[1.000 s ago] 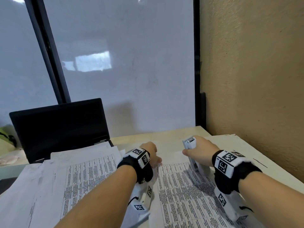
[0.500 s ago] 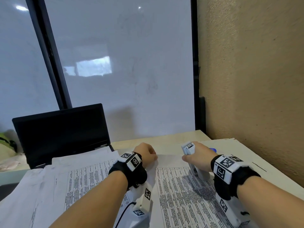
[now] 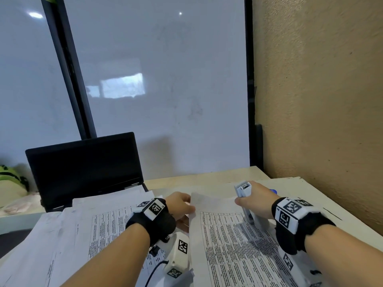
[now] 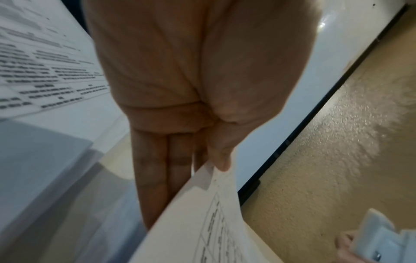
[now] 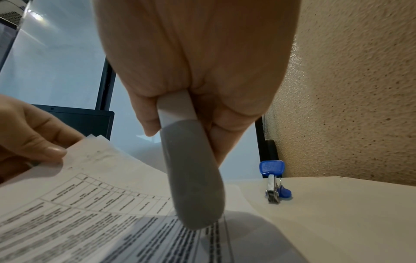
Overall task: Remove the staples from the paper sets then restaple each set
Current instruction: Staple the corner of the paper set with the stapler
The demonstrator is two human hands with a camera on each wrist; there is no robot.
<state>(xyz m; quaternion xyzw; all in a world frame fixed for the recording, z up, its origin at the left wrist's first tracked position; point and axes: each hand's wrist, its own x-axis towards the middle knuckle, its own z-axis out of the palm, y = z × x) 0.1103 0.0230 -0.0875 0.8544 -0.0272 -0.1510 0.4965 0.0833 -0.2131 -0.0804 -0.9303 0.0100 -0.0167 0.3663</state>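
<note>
- One paper set (image 3: 234, 241) lies on the near right of the desk (image 3: 207, 179), printed with a table and dense lines of text; its far left corner is lifted off the surface and its sheets fan slightly apart there.
- The left hand (image 3: 179, 205) pinches that raised corner between thumb and fingers (image 4: 157, 169), the fingers running straight beneath the sheets.
- The right hand (image 3: 256, 200) is wrapped round one grey and white stapler (image 5: 191, 169), which stands tilted with its rounded end touching the page at the set's far right.
- One blue-handled staple remover (image 5: 273, 179) rests on a plain sheet just right of the stapler, apart from both hands.
- A second spread of printed papers (image 3: 83, 228) covers the desk's left side, under the left forearm; I cannot count the sets in it.
- One open laptop (image 3: 83, 168) with a dark screen stands at the far left, behind those papers.
- A textured tan wall (image 3: 321, 100) closes the right side.
</note>
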